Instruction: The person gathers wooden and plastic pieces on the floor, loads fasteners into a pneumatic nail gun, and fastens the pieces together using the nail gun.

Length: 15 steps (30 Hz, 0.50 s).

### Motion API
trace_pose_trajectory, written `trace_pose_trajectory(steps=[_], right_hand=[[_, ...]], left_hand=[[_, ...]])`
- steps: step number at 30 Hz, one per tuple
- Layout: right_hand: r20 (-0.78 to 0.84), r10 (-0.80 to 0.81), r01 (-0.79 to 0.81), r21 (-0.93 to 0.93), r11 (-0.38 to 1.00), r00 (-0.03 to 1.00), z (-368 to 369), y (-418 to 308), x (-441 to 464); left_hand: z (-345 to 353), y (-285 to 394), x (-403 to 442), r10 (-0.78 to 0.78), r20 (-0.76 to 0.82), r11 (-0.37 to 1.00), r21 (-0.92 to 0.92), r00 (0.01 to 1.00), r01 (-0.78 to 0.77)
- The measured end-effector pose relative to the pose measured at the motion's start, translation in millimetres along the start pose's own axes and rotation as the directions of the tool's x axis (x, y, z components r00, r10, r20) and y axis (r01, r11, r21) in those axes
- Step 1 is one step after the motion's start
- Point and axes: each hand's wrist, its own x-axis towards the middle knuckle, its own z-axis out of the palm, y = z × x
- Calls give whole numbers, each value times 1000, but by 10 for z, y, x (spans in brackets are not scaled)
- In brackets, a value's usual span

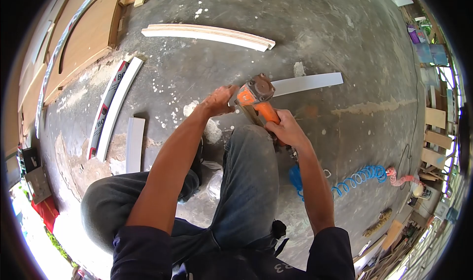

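Observation:
My right hand (287, 128) is wrapped around the handle of an orange air nail gun (257, 94) with a dark grey head. The tool sits over the left part of a white strip of board (313, 83), hiding some of it. My left hand (220, 101) is closed at that strip's left end, just left of the nail gun; its fingertips are partly hidden. Below the tool is my raised knee (253, 142). A coiled blue air hose (362, 176) lies on the floor to the right, and blue hose also shows beneath my right forearm.
A white-edged wooden strip (209, 35) lies ahead on the concrete floor. White strips (118, 107) and a shorter grey-white piece (135, 144) lie at left. Large wooden panels (84, 48) stand at far left. Wood offcuts (436, 137) line the right side.

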Motion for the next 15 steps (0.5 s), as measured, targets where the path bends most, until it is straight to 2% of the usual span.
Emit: trace_pose_trajectory(steps=[3, 10, 12, 15], right_hand=[[14, 54, -54, -30, 998, 998, 0, -9, 39], [17, -67, 69, -197, 978, 998, -32, 102, 141], [21, -74, 76, -217, 973, 997, -35, 109, 139], [17, -68, 69, -221, 973, 998, -27, 78, 128]], left_hand=[[-11, 41, -3, -55, 25, 998, 33, 998, 55], [-19, 58, -6, -95, 98, 995, -14, 991, 96], [26, 35, -24, 37, -82, 999, 2, 996, -37], [46, 15, -23, -9, -47, 1000, 25, 999, 10]])
